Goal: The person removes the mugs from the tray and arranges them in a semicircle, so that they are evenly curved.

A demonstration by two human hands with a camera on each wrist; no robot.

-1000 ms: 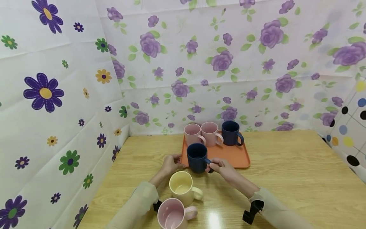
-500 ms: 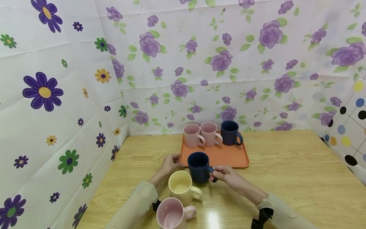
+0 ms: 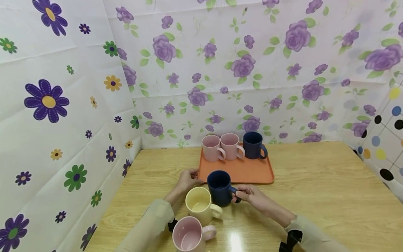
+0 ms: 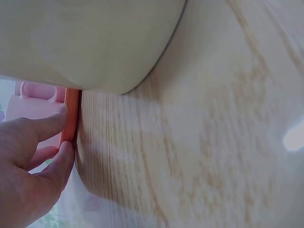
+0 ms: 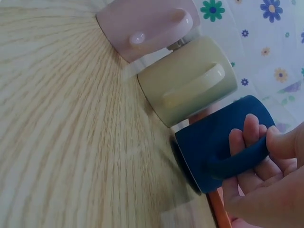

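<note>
My right hand (image 3: 256,200) grips the handle of a dark blue mug (image 5: 218,142), its fingers through the loop. The mug stands close to the table in front of the tray, with a thin shadow under its base. With thumb and fingers, my left hand (image 4: 28,161) pinches the left front corner of an orange tray (image 3: 252,169). Right behind the blue mug's near side stands a yellow mug (image 3: 199,206), very close to it. Closer to me is a pink mug (image 3: 189,236). In the left wrist view the yellow mug's wall hides part of the tray.
Along the tray's back row stand two pink mugs (image 3: 211,148) and another dark blue mug (image 3: 253,145), handles to the right. The wooden table (image 3: 315,182) reaches to a flowered sheet (image 3: 220,77) behind and another at the left.
My right hand has brought the blue mug from over the tray's front edge toward me and down, beside the yellow mug. My left hand stays at the tray's corner.
</note>
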